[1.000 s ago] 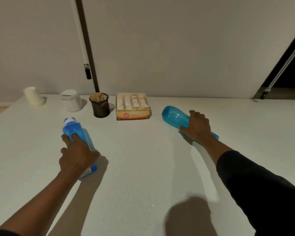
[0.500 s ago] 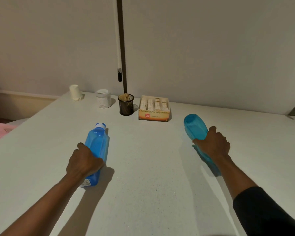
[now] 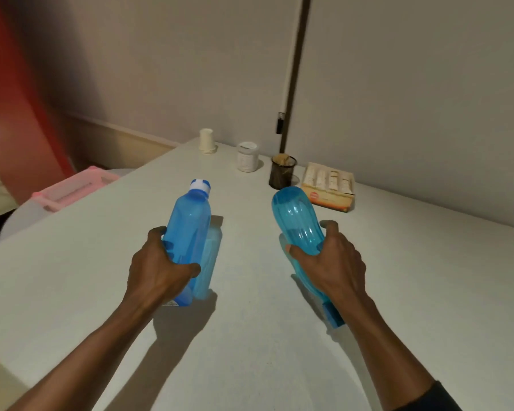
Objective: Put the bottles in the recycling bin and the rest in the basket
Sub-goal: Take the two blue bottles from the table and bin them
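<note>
A bottle in each hand, both held over the white table (image 3: 101, 292).

The left hand (image 3: 158, 274) has its fingers curled tight round the blue capped bottle (image 3: 189, 232), cap pointing far. The right hand (image 3: 330, 262) clasps the teal bottle (image 3: 297, 221), base far, cap near. A pink basket (image 3: 72, 188) sits off the table's left edge.

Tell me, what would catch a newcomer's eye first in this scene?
Two bright blue bottles, lifted over the white table: the left hand grips the white-capped bottle, the right hand grips the ribbed bottle, base pointing away. Left of the table sits a pink basket, with a blurred red shape behind.
</note>
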Demonstrator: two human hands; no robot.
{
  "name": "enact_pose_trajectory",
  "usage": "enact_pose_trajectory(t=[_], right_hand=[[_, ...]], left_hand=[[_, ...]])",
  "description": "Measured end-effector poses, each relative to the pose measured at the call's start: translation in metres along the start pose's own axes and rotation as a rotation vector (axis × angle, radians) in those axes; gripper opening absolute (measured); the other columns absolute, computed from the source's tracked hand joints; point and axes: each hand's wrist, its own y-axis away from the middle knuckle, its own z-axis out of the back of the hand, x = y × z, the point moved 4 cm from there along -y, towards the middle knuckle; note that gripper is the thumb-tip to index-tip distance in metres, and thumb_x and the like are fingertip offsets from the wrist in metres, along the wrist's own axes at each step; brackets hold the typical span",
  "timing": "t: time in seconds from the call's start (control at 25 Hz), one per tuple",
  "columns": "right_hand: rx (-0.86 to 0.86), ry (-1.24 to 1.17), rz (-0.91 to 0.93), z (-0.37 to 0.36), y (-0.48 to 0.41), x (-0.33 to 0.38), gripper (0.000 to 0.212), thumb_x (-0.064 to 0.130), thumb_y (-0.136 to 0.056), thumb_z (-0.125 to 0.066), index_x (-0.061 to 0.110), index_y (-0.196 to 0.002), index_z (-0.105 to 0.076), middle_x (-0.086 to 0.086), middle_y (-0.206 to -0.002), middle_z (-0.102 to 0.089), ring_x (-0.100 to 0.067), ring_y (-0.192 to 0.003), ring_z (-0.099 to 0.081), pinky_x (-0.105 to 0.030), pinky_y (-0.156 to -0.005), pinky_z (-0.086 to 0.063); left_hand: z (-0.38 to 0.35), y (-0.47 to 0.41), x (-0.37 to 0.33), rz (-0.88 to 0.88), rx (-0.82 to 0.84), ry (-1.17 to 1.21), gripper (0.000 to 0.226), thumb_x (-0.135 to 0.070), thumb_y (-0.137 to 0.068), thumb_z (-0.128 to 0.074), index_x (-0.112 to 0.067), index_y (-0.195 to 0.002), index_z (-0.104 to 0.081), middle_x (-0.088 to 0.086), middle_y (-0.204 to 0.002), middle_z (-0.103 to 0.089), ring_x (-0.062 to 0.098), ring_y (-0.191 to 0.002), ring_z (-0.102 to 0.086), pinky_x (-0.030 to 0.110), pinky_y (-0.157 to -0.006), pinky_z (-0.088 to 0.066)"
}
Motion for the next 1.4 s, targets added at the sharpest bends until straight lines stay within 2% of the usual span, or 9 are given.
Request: enact_pose_trajectory(t=[0.12,0.36,0.52,0.64,0.84,1.04,1.16,1.28,1.4], right_hand=[[0.089,-0.107,0.091,-0.026,0.028,0.065,0.084,0.079,-0.076,-0.068,0.030,-0.139,-0.042,0.007,-0.108,-0.065,-0.013,-0.086,-0.065,-0.029,-0.067,-0.050],[0.272,-0.218,0.257,-0.092,0.088,0.198,0.079,0.079,-0.077,-0.067,0.033,-0.136,-0.043,0.014,-0.099,-0.061,-0.003,-0.074,-0.060,-0.017,-0.058,-0.042],[0.341,-0.220,0.331,-0.145,0.138,0.293,0.081,0.079,-0.076,-0.069,0.033,-0.138,-0.044,0.012,-0.106,-0.063,-0.010,-0.083,-0.065,-0.024,-0.064,-0.050],[0.383,-0.247,0.339,-0.185,0.178,0.355,0.080,0.078,-0.075,-0.070,0.035,-0.137,-0.045,0.010,-0.110,-0.066,-0.014,-0.088,-0.068,-0.034,-0.073,-0.059],[0.459,-0.264,0.385,-0.248,0.232,0.453,0.081,0.078,-0.076,-0.071,0.034,-0.139,-0.044,0.010,-0.111,-0.064,-0.012,-0.089,-0.069,-0.026,-0.070,-0.057],[0.525,-0.247,0.409,-0.299,0.256,0.526,0.084,0.080,-0.076,-0.069,0.031,-0.139,-0.044,0.012,-0.107,-0.058,-0.014,-0.092,-0.068,-0.038,-0.081,-0.062],[0.566,-0.217,0.439,-0.347,0.263,0.569,0.081,0.080,-0.075,-0.069,0.030,-0.135,-0.047,0.014,-0.100,-0.061,-0.012,-0.085,-0.068,-0.036,-0.076,-0.061],[0.635,-0.223,0.432,-0.403,0.265,0.602,0.081,0.081,-0.074,-0.068,0.027,-0.131,-0.049,0.013,-0.098,-0.064,-0.008,-0.079,-0.069,-0.036,-0.069,-0.064],[0.710,-0.174,0.402,-0.465,0.262,0.644,0.082,0.084,-0.072,-0.063,0.030,-0.131,-0.048,0.010,-0.102,-0.067,-0.014,-0.084,-0.069,-0.036,-0.072,-0.061]], left_hand=[[0.047,0.023,0.038,0.000,-0.101,0.048,0.104,-0.016,-0.068,-0.094,-0.026,-0.154,-0.037,0.001,-0.127,-0.060,0.027,-0.101,-0.064,0.043,-0.083,-0.059],[0.158,0.055,0.136,0.061,-0.266,0.141,0.100,-0.013,-0.068,-0.095,-0.030,-0.151,-0.041,-0.004,-0.124,-0.061,0.024,-0.104,-0.065,0.039,-0.080,-0.059],[0.240,0.067,0.216,0.106,-0.337,0.162,0.099,-0.011,-0.069,-0.093,-0.029,-0.152,-0.042,-0.006,-0.121,-0.058,0.023,-0.104,-0.063,0.030,-0.070,-0.051],[0.297,0.073,0.273,0.135,-0.378,0.165,0.099,-0.014,-0.069,-0.093,-0.027,-0.153,-0.042,-0.008,-0.122,-0.058,0.021,-0.103,-0.062,0.035,-0.078,-0.050],[0.383,0.069,0.357,0.184,-0.415,0.113,0.102,-0.019,-0.067,-0.095,-0.028,-0.153,-0.041,-0.009,-0.122,-0.056,0.022,-0.106,-0.061,0.042,-0.084,-0.056],[0.438,0.048,0.416,0.214,-0.447,0.116,0.100,-0.020,-0.067,-0.095,-0.029,-0.151,-0.043,-0.011,-0.121,-0.057,0.018,-0.107,-0.060,0.038,-0.087,-0.053],[0.460,0.025,0.453,0.259,-0.477,0.101,0.099,-0.022,-0.067,-0.095,-0.029,-0.151,-0.044,-0.011,-0.122,-0.059,0.020,-0.109,-0.061,0.042,-0.091,-0.055],[0.475,-0.002,0.489,0.322,-0.477,0.077,0.099,-0.020,-0.067,-0.095,-0.028,-0.152,-0.044,-0.012,-0.122,-0.059,0.019,-0.107,-0.061,0.037,-0.088,-0.052],[0.498,-0.045,0.527,0.371,-0.461,0.056,0.097,-0.019,-0.068,-0.094,-0.028,-0.152,-0.044,-0.008,-0.123,-0.061,0.022,-0.106,-0.062,0.038,-0.087,-0.053]])
